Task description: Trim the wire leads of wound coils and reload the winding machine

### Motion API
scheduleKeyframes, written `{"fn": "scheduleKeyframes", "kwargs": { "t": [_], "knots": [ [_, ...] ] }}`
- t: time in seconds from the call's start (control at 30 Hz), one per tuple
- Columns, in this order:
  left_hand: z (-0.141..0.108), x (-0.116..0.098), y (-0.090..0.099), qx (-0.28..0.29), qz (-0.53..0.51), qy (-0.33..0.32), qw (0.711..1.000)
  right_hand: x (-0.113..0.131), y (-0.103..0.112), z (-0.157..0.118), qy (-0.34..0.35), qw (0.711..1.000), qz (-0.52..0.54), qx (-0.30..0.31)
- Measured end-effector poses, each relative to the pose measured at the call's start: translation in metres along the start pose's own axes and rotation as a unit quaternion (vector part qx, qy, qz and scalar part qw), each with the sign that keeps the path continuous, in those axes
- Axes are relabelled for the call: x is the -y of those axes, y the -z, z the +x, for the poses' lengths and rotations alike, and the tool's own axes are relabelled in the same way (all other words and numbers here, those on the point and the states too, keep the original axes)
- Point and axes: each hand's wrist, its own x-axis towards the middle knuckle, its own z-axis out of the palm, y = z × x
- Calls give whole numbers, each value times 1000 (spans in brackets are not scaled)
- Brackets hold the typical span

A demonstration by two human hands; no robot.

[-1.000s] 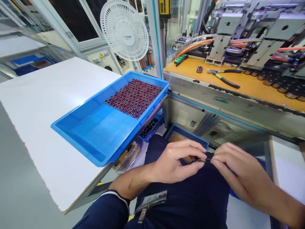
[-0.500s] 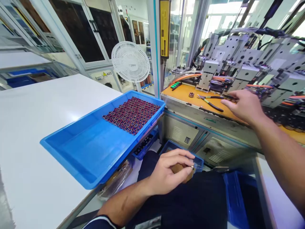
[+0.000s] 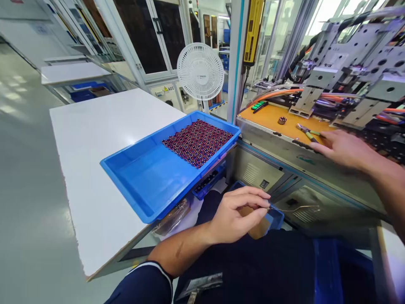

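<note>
My left hand is closed in a pinch above my lap. Its thumb and fingertips hold a small piece, mostly hidden, from which a thin copper-coloured wire trails to the right. Over on the orange bench top, my right hand has its fingers around the handles of a pair of cutting pliers. The pliers' jaws point left, and part of the handles is hidden by the hand. Left of the jaws sits a small round wound core.
A blue tray with many small dark round parts stands on the white table. Behind it is a white fan. Machine fixtures rise beyond the pliers. A blue bin sits below my left hand.
My right hand has come onto the pliers, whose handles are now closer together. The view has turned left. The wire from my left hand now shows as a long strand.
</note>
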Motion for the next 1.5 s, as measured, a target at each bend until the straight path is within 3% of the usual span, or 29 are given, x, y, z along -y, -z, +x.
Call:
{"fn": "scheduleKeyframes", "kwargs": {
  "t": [0.13, 0.2, 0.27, 0.4, 0.5, 0.63, 0.93, 1.2, 1.3, 1.5],
  "knots": [
    [-2, 4, -3, 1, -21, 3, 1000, 0, 11, -74, 3, 999, -34, -19],
    [-3, 5, -4, 1, -26, -2, 1000, 19, 9, -126, 25, 997, -24, -67],
    [-3, 7, -5, 5, -26, -4, 1000, 51, 3, -182, 32, 993, 73, -91],
    [-4, 9, -8, 17, -23, -2, 1000, 121, -13, -270, -22, 942, 335, 31],
    [-4, 10, -13, 26, -21, -9, 999, 154, -16, -301, -48, 886, 449, 106],
    [-5, 6, -19, 32, -20, -17, 999, 167, -17, -310, -56, 824, 548, 133],
    [-11, -2, -16, 37, 17, -43, 998, 171, -17, -297, -10, 830, 543, 131],
    [-10, 0, -17, 42, 17, -40, 998, 168, -14, -296, -31, 822, 547, 154],
    [-10, 1, -18, 41, 17, -45, 998, 171, -14, -297, -66, 812, 560, 151],
    [-9, 2, -18, 42, 20, -49, 998, 187, -9, -300, -207, 795, 558, 119]
  ]
}}
